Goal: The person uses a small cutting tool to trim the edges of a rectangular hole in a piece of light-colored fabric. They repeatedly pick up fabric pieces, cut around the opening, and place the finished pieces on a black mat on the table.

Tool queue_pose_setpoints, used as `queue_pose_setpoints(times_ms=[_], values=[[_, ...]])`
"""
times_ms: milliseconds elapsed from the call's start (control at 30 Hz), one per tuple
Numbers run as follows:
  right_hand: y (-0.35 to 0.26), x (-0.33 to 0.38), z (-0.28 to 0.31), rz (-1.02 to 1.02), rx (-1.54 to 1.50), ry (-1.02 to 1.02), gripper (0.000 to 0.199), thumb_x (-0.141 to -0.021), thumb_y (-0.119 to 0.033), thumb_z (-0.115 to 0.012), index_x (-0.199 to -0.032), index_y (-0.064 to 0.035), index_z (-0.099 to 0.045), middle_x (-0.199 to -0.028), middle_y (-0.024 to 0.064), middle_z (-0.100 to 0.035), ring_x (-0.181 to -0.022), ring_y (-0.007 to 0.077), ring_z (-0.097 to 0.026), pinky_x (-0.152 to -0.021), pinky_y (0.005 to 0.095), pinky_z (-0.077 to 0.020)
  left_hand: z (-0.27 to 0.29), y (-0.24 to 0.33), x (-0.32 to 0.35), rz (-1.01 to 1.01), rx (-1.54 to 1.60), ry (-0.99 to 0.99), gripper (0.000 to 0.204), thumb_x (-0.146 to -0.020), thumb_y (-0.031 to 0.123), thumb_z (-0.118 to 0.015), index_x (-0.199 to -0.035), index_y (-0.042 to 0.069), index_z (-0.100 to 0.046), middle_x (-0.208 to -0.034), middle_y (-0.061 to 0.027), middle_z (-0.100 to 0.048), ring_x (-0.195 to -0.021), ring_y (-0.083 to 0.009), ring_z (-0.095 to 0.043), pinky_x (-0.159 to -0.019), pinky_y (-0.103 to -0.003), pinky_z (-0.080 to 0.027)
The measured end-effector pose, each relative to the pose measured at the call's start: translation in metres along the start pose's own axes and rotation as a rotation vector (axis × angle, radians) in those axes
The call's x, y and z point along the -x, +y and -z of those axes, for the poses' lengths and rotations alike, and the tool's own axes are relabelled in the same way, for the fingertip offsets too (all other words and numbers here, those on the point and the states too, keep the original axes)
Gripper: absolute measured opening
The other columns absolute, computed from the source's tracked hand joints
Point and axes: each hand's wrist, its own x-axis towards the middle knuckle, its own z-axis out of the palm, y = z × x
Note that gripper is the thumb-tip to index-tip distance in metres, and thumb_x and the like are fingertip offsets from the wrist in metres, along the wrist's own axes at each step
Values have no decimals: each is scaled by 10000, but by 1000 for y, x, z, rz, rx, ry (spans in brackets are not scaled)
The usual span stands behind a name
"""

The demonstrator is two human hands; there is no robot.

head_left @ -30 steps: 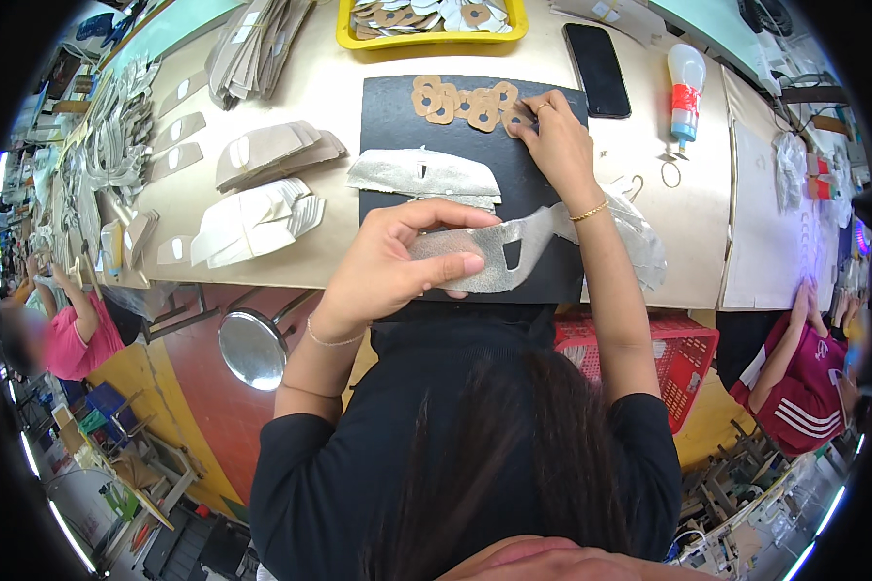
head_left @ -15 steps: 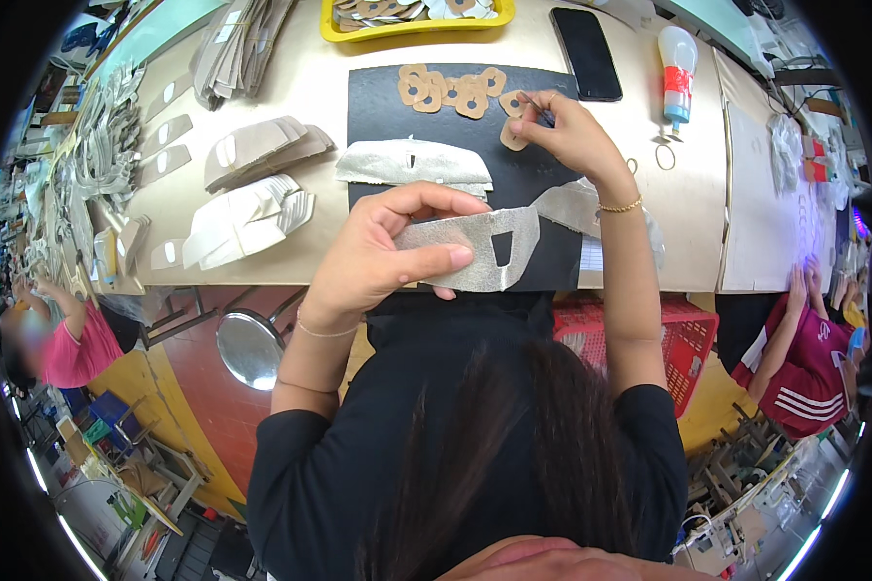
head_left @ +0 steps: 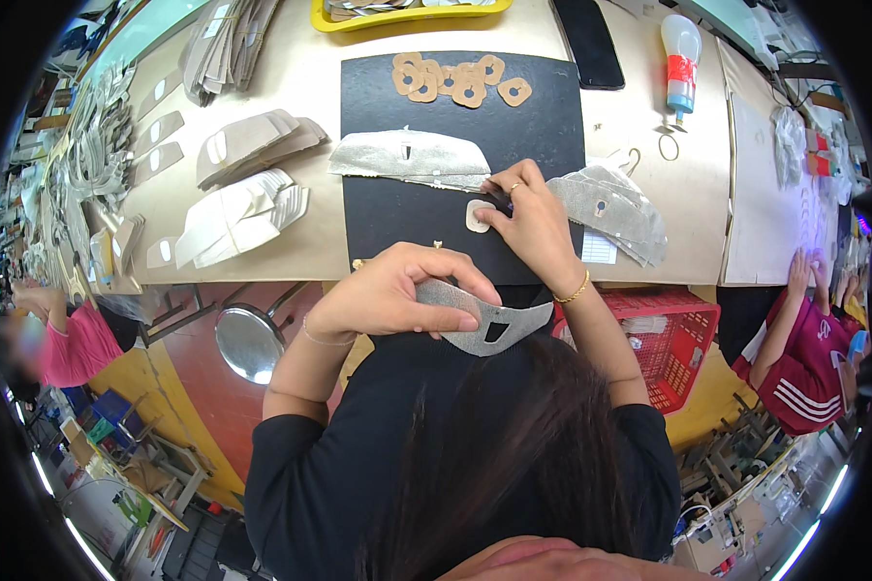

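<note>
My left hand pinches a silver-grey fabric piece with a four-sided cutout, close to my body below the mat's near edge. My right hand is over the black mat, thumb and fingers on a small rounded patch, pale side up with a small mark in its middle. Whether the patch rests on the mat or is just above it, I cannot tell. Something thin and dark shows under my right fingers, mostly hidden. Several tan patches with dark holes lie at the mat's far side.
Silvery pieces lie mid-mat; holed ones overlap its right edge. Stacked white pieces and grey-brown pieces are at left. Beyond are a yellow tray, phone and bottle. A red basket stands below right.
My right hand has come nearer and left with a patch from the far group, which now shows its pale side. My left hand has drawn the silver-grey piece toward my body and tilted it.
</note>
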Motion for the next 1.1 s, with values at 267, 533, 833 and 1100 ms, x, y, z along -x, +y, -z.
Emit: queue_pose_setpoints(times_ms=[267, 533, 833, 1100], values=[[25, 21, 42, -10, -638, -550, 381, -783, -223, -804, -1085, -20, -695, -993, 53, -687, -883, 126, -619, -796, 282, -498, 14, -40, -9, 7, 13, 126, 227, -851, 109, -747, -1062, 37, -704, -924, -28, -668, -730, -67, -609, -558, -204, -505], [33, 45, 27, -372, -517, -411, 280, -834, -160, -771, -1024, 21, -672, -859, 15, -661, -796, 60, -553, -715, 238, -474, 28, -67, -38, -58, -273, 282, 176, -864, 109, -695, -1034, 66, -694, -1431, -39, -505, -1054, -109, -595, -587, -204, -539], [39, 48, 24, -402, -481, -392, 274, -850, -152, -757, -1042, 21, -666, -898, 24, -665, -795, 64, -559, -698, 233, -480, 29, -72, -40, 0, -232, 291, 186, -877, 125, -686, -1047, 49, -684, -1448, -45, -493, -1067, -122, -605, -617, -214, -558], [33, 42, 25, -288, -389, -237, 316, -802, -164, -795, -1043, 3, -676, -901, 45, -686, -792, 107, -592, -729, 255, -479, 25, -72, -38, -63, -281, 360, 240, -856, 95, -715, -1083, 30, -674, -1297, -72, -573, -964, -116, -623, -614, -222, -557]])
